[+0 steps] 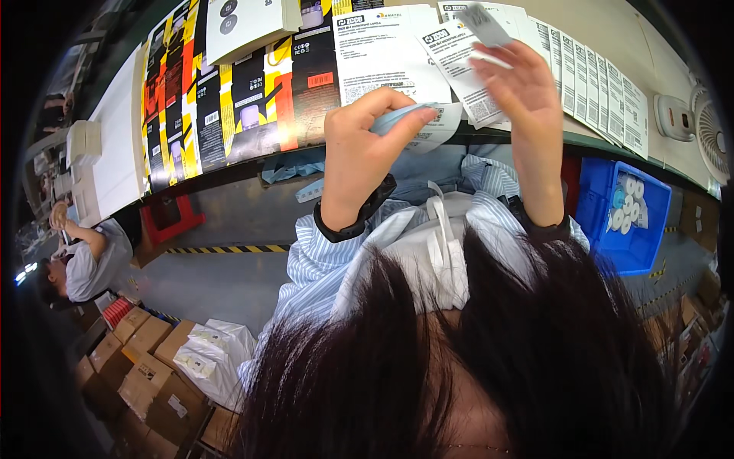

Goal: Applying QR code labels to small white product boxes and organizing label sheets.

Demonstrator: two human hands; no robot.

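Observation:
Between the thumb and fingers of my left hand (358, 149) is a curled strip of labels (437, 130) with a pale blue backing, held at the table's near edge. My right hand (527, 96) is raised above the printed sheets, slightly blurred, with a small greyish label (485, 24) at its fingertips. Below it lies a tilted white printed leaflet (462, 65), overlapping others. A flat white printed sheet (382, 46) lies to its left. Farther right, several leaflets (592, 84) are fanned out in an overlapping row.
Black, yellow and orange printed boxes (252, 103) cover the table's left part, with a white box (248, 34) on them. A fan (711, 126) stands far right. Below is a blue bin (612, 245) holding white rolls. Cartons (157, 382) and another person (99, 260) are at left.

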